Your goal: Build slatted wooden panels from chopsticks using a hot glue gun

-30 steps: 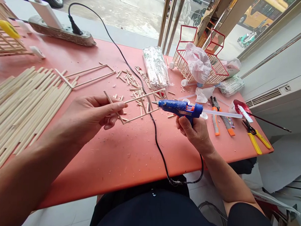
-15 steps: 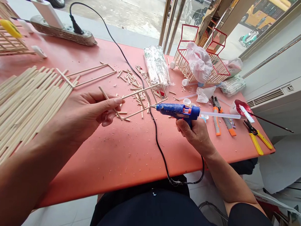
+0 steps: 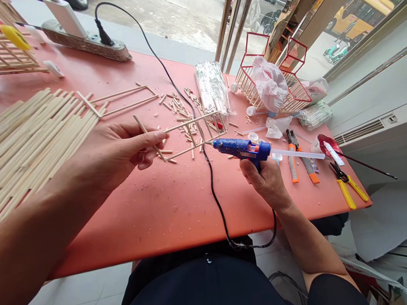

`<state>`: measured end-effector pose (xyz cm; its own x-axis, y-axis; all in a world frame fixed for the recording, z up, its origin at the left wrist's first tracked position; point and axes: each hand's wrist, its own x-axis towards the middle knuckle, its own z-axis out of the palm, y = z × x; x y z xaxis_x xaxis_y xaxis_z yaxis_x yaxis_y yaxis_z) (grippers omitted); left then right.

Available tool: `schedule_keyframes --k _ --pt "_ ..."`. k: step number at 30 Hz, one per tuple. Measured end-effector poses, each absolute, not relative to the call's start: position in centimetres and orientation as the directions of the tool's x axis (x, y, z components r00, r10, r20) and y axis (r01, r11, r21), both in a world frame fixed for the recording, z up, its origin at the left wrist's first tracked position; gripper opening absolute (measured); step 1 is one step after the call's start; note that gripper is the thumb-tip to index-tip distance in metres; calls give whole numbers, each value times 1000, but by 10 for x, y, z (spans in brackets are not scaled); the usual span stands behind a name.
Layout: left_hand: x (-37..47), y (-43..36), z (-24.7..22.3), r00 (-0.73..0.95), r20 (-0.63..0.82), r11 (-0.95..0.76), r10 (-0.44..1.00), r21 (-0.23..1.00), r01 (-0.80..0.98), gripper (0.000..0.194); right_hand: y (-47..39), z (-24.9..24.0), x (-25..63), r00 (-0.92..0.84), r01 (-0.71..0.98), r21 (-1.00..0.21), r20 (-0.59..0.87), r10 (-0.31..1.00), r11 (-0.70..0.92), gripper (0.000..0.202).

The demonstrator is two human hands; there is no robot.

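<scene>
A reddish-pink worktop [image 3: 174, 214] spreads across the middle, its surface glossy with daylight toward ten o'clock. A pale ledge [image 3: 180, 54] borders it at eleven. Metal posts [image 3: 224, 31] stand between twelve and one, with grey paving [image 3: 171, 20] outside at twelve and a yellow vehicle [image 3: 365, 20] at two. A white wall panel [image 3: 369, 82] with a slotted vent [image 3: 361, 130] lies near three; pale floor tiles [image 3: 85, 290] show between seven and eight.
</scene>
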<state>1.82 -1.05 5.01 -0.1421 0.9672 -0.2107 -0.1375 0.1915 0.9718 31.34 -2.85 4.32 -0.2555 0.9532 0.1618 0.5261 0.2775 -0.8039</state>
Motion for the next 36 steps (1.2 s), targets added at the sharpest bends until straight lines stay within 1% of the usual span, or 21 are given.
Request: schedule_keyframes --k 4,10,12,16,18,24,30,32,34,36 --pt "17 -11 50 -141 -218 200 966 971 -134 20 -29 43 314 -228 567 -774 183 956 283 62" --pt "15 -10 47 -114 -227 211 967 968 -137 21 -28 43 314 -210 570 -771 196 958 283 63" --pt "14 -10 46 -102 -227 213 969 968 -130 21 -27 42 315 -194 553 -788 194 962 270 63" --pt "15 -13 47 -72 -210 206 975 976 -63 21 -28 40 316 -181 476 -841 194 964 259 62" --pt "16 -15 47 -47 -208 206 977 978 -37 20 -28 40 315 -185 464 -843 207 961 271 60" --pt "22 -17 48 -34 -242 241 970 970 -24 20 -29 40 313 -205 514 -805 220 954 296 62" --pt "26 -19 53 -17 -231 231 973 973 19 18 -30 41 313 -206 531 -796 211 955 290 62" --pt "26 -20 55 -25 -230 230 973 973 19 18 -29 40 314 -200 509 -815 202 959 278 62" --pt "25 -20 56 -28 -202 203 979 978 42 18 -28 41 316 -180 447 -858 191 965 253 62" --pt "23 -21 58 -22 -108 110 994 988 112 21 -27 44 319 -162 348 -912 172 972 219 61"
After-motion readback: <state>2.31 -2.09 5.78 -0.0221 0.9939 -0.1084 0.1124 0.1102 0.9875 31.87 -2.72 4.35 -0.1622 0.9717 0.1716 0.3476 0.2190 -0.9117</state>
